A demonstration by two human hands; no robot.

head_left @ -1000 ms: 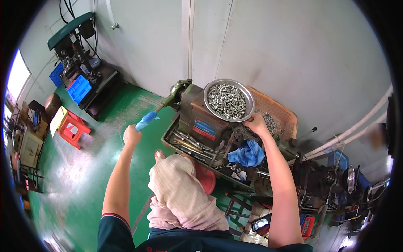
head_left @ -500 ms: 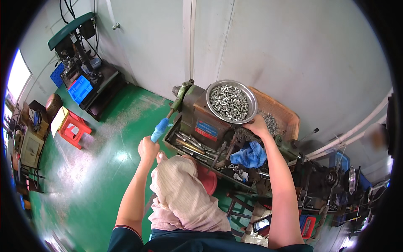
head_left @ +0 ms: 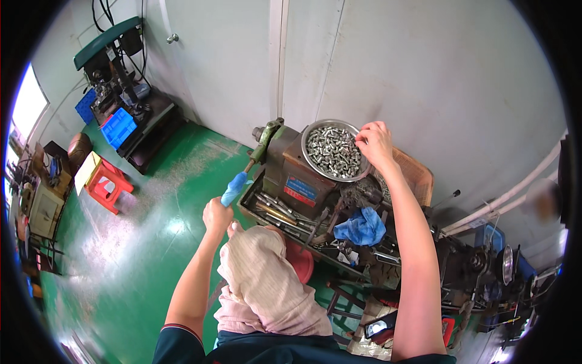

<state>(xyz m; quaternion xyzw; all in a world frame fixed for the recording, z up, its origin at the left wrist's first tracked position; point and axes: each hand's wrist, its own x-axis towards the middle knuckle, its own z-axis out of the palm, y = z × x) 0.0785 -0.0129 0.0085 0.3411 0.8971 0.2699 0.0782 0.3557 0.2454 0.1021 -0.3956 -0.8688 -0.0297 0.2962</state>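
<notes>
My left hand [head_left: 217, 216] is closed in a fist round the lower end of a lever handle [head_left: 234, 189] wrapped in blue cloth. The lever slopes up to a green and grey bench machine [head_left: 280, 145]. On that machine rests a round metal bowl [head_left: 310, 164] heaped with small silvery metal parts [head_left: 332, 150]. My right hand [head_left: 377, 144] hovers at the bowl's right rim, fingertips bent together over the parts. Whatever lies between those fingertips is too small to make out. Behind my right wrist stands a woven tan basket [head_left: 418, 176], partly covered by the arm.
Below the bowl, a tray holds metal rods [head_left: 276, 212] and a crumpled blue cloth [head_left: 360, 227]. A red basin [head_left: 299, 261] is beside my covered knee. A red stool [head_left: 108, 187] and another machine [head_left: 112, 73] stand to the left. A phone [head_left: 379, 326] lies at lower right.
My right hand has moved up from below the bowl's lower right side to its right rim, over the parts. The left hand still grips the lever, which looks much the same.
</notes>
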